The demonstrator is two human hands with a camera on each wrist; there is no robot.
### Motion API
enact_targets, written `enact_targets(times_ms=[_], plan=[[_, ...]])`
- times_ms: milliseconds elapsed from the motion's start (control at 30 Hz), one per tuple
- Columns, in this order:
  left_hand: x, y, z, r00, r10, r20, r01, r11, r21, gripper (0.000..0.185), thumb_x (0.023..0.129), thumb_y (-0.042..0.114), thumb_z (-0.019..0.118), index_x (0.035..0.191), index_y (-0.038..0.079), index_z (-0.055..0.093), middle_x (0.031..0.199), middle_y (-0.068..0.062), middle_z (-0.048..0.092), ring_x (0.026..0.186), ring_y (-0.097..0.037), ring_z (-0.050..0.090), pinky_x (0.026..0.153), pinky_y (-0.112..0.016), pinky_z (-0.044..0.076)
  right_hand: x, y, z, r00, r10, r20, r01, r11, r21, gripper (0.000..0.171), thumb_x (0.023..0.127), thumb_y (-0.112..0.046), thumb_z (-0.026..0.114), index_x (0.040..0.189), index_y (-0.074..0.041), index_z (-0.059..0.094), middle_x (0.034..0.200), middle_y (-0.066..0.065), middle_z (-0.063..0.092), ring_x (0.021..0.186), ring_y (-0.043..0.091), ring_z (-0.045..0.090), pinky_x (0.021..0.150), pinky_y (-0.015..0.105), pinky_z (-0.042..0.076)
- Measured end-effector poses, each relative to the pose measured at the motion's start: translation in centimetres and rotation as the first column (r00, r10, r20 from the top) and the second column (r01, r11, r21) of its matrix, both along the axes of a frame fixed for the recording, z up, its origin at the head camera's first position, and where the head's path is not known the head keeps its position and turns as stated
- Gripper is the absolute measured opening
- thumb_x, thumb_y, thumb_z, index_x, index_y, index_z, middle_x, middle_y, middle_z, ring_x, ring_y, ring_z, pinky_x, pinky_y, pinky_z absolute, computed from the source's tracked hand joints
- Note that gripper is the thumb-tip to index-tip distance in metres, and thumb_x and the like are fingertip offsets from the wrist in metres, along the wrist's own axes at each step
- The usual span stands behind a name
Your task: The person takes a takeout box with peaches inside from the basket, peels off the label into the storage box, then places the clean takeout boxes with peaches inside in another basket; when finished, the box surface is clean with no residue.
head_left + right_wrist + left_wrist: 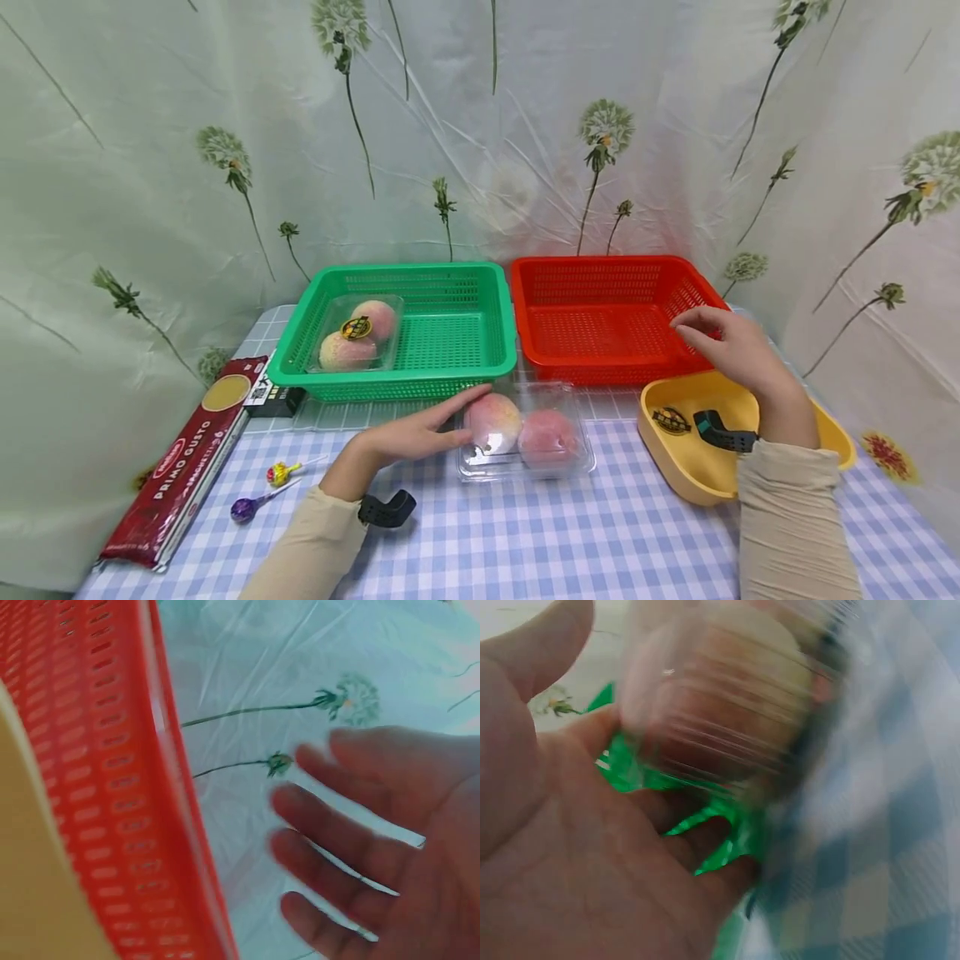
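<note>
A clear plastic box (588, 454) with two peaches (551, 437) lies on the checked cloth in front of the baskets. My left hand (408, 433) is at its left end, fingers stretched out and thumb spread from them. In the left wrist view the box (712, 697) is blurred, just past the fingertips, and the palm (577, 862) is bare. Above the yellow tub (686, 479) and near the red basket (592, 367), my right hand (731, 342) hovers with loosely bent fingers. Nothing is between those fingers in the right wrist view. A round dark label (671, 421) lies in the tub.
At the back left, a green basket (420, 383) contains another clear box of peaches (348, 350) with a round label. A red spaghetti pack (183, 467), a black box (276, 402) and two lollipops (279, 473) lie along the left. A flowered curtain (480, 125) hangs behind.
</note>
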State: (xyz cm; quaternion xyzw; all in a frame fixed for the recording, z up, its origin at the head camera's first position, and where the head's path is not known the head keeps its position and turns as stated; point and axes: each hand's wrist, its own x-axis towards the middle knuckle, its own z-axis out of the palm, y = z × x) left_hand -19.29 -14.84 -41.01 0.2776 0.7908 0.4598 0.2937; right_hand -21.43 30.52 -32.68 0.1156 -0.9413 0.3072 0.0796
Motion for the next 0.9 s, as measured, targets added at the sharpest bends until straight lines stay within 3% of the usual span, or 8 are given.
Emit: enact_targets(times_ms=[67, 133, 233, 400, 500, 800, 900], plan=[[0.2, 0.1, 0.4, 0.999, 0.002, 0.047, -0.003, 1.000, 0.022, 0.068, 0.102, 0.037, 0.055, 0.157, 0.047, 0.016, 0.168, 0.012, 0.009, 0.156, -0.017, 0.006, 0.125, -0.053, 0.013, -0.3, 0.4, -0.4, 0.998, -0.023, -0.052, 0.023, 1.000, -0.012, 0.032, 0.100, -0.026, 0.059, 0.125, -0.006, 0.064, 0.125, 0.022, 0.062, 0.107, 0.030, 0.055, 0.088, 0.044, 0.050], [0.5, 0.2, 0.9, 0.996, 0.004, 0.085, -0.008, 0.999, 0.053, 0.066, 0.102, 0.036, 0.054, 0.157, 0.046, 0.017, 0.168, 0.013, 0.009, 0.156, -0.017, 0.005, 0.125, -0.054, 0.012, -0.5, 0.8, -0.8, 0.998, -0.035, -0.055, 0.034, 0.999, -0.022, 0.044, 0.100, -0.026, 0.060, 0.137, -0.003, 0.055, 0.141, 0.029, 0.048, 0.125, 0.047, 0.044, 0.100, 0.062, 0.039], [0.8, 0.7, 1.4, 0.990, 0.026, 0.137, -0.041, 0.994, 0.105, 0.063, 0.103, 0.036, 0.054, 0.156, 0.044, 0.022, 0.167, 0.012, 0.011, 0.155, -0.020, 0.010, 0.123, -0.056, 0.019, -0.8, 1.9, -1.4, 0.998, -0.058, 0.001, 0.058, 0.998, -0.002, 0.066, 0.099, -0.032, 0.060, 0.153, -0.003, 0.035, 0.157, 0.036, 0.021, 0.139, 0.061, 0.018, 0.102, 0.080, 0.020], [1.2, 1.9, 1.9, 0.967, 0.116, 0.228, -0.166, 0.963, 0.211, 0.055, 0.104, 0.029, 0.052, 0.156, 0.033, 0.032, 0.165, 0.002, 0.021, 0.146, -0.027, 0.030, 0.112, -0.056, 0.039, -1.1, 3.4, -2.6, 0.981, -0.105, 0.164, 0.104, 0.994, 0.012, 0.095, 0.097, -0.046, 0.059, 0.161, -0.007, 0.000, 0.161, 0.035, -0.012, 0.144, 0.063, -0.005, 0.102, 0.084, 0.013], [1.5, 2.5, 2.1, 0.951, 0.168, 0.258, -0.235, 0.939, 0.252, 0.051, 0.105, 0.024, 0.050, 0.154, 0.025, 0.036, 0.162, -0.004, 0.025, 0.134, -0.028, 0.042, 0.103, -0.052, 0.048, -1.2, 3.9, -3.0, 0.968, -0.099, 0.230, 0.103, 0.995, -0.007, 0.106, 0.094, -0.048, 0.062, 0.159, -0.006, -0.010, 0.160, 0.035, -0.017, 0.143, 0.063, -0.007, 0.102, 0.084, 0.014], [1.9, 3.6, 2.0, 0.936, 0.251, 0.245, -0.312, 0.917, 0.250, 0.066, 0.094, 0.017, 0.069, 0.152, 0.022, 0.039, 0.153, -0.015, 0.034, 0.097, -0.018, 0.065, 0.077, -0.037, 0.060, -1.5, 4.2, -3.6, 0.962, -0.084, 0.260, 0.090, 0.996, -0.013, 0.112, 0.092, -0.046, 0.066, 0.158, -0.006, -0.014, 0.159, 0.038, -0.018, 0.142, 0.064, -0.007, 0.103, 0.083, 0.012], [2.0, 3.7, 1.9, 0.933, 0.254, 0.254, -0.314, 0.919, 0.236, 0.070, 0.091, 0.014, 0.072, 0.152, 0.022, 0.038, 0.148, -0.020, 0.035, 0.093, -0.018, 0.066, 0.073, -0.035, 0.060, -1.5, 4.2, -3.6, 0.963, -0.080, 0.259, 0.088, 0.996, -0.019, 0.110, 0.092, -0.045, 0.067, 0.159, -0.006, -0.012, 0.158, 0.039, -0.016, 0.142, 0.065, -0.007, 0.103, 0.083, 0.012]])
